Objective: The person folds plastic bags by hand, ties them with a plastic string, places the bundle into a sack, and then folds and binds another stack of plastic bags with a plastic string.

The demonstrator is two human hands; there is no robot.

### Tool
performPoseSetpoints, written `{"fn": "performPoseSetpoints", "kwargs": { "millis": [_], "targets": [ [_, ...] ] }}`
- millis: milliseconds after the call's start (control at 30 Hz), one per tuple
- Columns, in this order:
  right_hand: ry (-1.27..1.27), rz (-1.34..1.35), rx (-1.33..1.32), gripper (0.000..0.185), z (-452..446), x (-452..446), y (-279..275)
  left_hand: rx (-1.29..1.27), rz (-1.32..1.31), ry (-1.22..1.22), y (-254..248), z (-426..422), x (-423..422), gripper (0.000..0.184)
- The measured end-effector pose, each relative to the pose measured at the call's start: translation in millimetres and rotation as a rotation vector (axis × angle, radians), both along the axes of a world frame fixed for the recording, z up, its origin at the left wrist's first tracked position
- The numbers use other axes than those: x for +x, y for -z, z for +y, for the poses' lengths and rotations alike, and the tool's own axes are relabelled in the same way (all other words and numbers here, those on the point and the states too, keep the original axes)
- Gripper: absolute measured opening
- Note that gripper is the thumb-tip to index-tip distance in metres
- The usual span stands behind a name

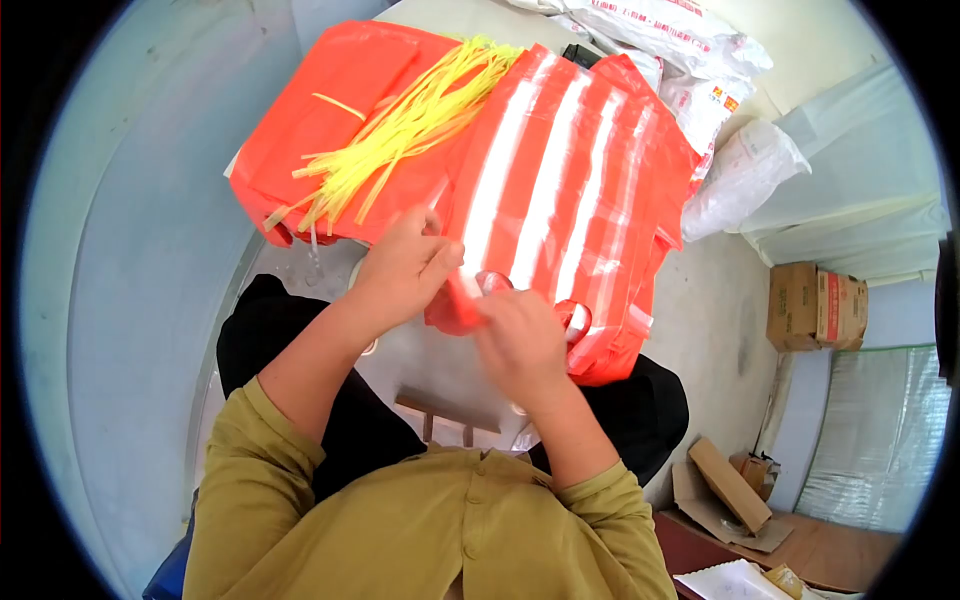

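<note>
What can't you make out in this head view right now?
All in the head view:
- Right hand: fingertips blurred; grip on the red fold unclear.
- Black item: mostly hidden behind the striped pile.
- Dark object: cut off by the right edge.
- Carton print: too small.

Both hands (465, 275) at the near edge of the striped red plastic (545, 190).

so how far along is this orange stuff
Partly along, I'd judge. Done, it seems: the striped orange pieces are already layered in a pile. In hand: an orange edge at its near side, between the left hand and right hand. Probably left: the yellow strips, loose on the plain orange pile. How many pieces remain, I can't tell.
</note>
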State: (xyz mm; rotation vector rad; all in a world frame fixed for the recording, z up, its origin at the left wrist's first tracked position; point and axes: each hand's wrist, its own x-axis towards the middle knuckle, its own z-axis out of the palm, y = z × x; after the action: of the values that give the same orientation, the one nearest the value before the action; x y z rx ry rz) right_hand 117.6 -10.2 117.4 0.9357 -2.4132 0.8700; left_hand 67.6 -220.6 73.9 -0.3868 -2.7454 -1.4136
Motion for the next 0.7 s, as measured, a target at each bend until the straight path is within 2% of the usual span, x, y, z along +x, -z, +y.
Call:
{"fn": "performPoseSetpoints", "kwargs": {
  "millis": [100, 200, 333, 400, 533, 600, 700],
  "targets": [
    [0.253, -0.409, -0.265, 0.028, 19.3, -7.2, -5.5, -0.106, 0.438, 0.063, -8.8, 7.3, -14.7, 0.029],
    [0.397, -0.509, -0.466, 0.03, 49.2, -35.8, 14.5, -0.159, 0.256, 0.151, -25.5, 17.0, -24.2, 0.031],
    [0.418, -0.659, -0.498, 0.029, 69.8, -55.8, 17.4, -0.114, 0.214, 0.065, -16.2, 39.1, -39.0, 0.032],
    [0.463, -0.715, -0.45, 0.029, 75.6, -59.9, 25.9, -0.169, 0.272, 0.062, -11.9, 47.4, -44.8, 0.031],
    [0.525, -0.784, -0.314, 0.029, 88.2, -67.7, 49.2, -0.439, 0.307, 0.068, -6.9, 59.4, -51.4, 0.027],
    [0.58, -0.703, -0.127, 0.029, 88.2, -67.2, 56.0, -0.59, 0.29, 0.072, -11.6, 64.6, -49.9, 0.026],
    [0.619, -0.642, 0.034, 0.031, 86.1, -67.4, 57.3, -0.55, 0.628, 0.079, -4.8, 74.7, -51.9, 0.026]
  ]
}}
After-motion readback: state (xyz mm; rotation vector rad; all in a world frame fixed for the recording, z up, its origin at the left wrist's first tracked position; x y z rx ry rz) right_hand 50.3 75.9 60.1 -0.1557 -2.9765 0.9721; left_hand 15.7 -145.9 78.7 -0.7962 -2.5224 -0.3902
